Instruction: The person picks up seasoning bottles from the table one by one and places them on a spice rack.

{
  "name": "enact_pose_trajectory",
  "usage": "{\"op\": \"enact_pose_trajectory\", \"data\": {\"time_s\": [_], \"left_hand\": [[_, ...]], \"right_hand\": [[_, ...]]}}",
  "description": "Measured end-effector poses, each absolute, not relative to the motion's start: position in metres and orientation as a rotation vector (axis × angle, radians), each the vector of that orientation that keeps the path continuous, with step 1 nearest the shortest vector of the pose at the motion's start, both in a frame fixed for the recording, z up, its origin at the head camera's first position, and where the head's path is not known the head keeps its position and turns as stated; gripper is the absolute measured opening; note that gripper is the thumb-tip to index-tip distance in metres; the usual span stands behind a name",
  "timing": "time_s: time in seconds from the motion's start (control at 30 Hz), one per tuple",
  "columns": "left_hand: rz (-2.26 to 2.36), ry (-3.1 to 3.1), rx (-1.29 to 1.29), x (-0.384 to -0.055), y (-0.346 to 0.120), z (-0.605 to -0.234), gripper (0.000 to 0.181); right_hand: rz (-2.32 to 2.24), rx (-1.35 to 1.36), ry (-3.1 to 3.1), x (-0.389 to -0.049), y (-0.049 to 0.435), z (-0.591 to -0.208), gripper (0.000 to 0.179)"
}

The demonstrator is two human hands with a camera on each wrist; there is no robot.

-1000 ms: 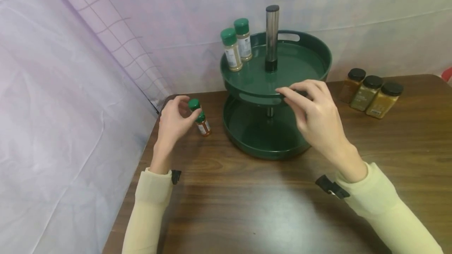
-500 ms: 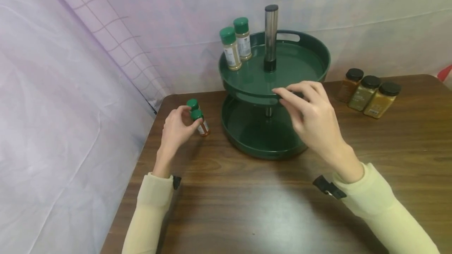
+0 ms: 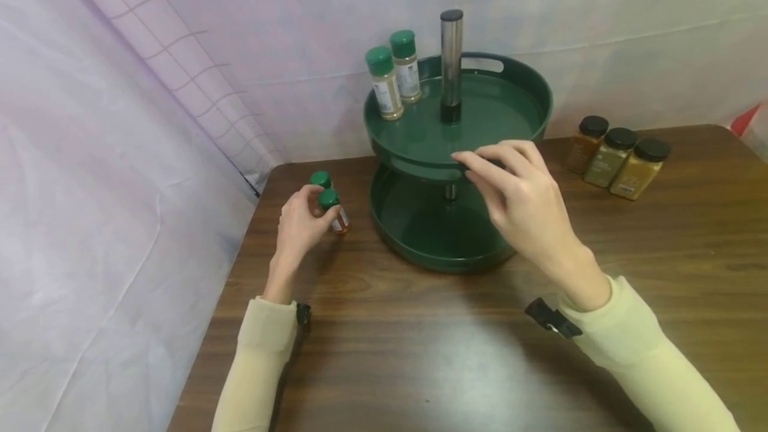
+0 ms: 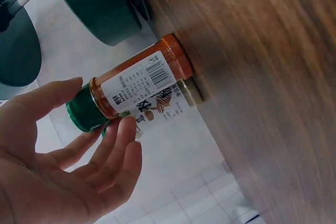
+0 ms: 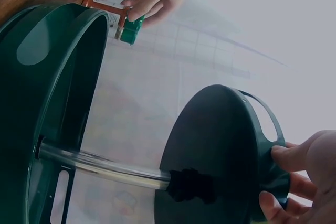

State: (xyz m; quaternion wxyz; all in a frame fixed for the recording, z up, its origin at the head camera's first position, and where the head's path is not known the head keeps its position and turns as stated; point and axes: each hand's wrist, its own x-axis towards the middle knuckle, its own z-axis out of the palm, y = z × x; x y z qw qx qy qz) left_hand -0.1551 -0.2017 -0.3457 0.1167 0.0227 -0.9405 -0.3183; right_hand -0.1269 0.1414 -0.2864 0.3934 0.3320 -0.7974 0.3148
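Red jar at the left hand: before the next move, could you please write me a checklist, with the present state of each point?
1. Left hand placed on the red jar: ok, thumb and fingers are on opposite sides near its green cap.
2. Grip firm enough: cannot tell.
3. Red jar standing upright on the table: ok.
4. Free space around it: not ok, a second jar stands close behind; whether they touch is unclear.
5. Right hand steadying the upper tray: ok, it grips the rim at the handle.
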Motion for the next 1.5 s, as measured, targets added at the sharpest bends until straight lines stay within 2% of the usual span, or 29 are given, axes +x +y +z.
{"op": "enact_pose_trajectory", "data": {"time_s": [0.57, 1.5], "left_hand": [[-0.938, -2.650, 0.099, -0.146, -0.205, -0.336, 0.042], [-0.919, -2.359, -0.086, -0.131, -0.183, -0.219, 0.033]], "right_hand": [[0.845, 0.849, -2.015, -0.125, 0.140, -0.286, 0.032], [0.809, 0.884, -2.007, -0.127, 0.145, -0.286, 0.031]]}}
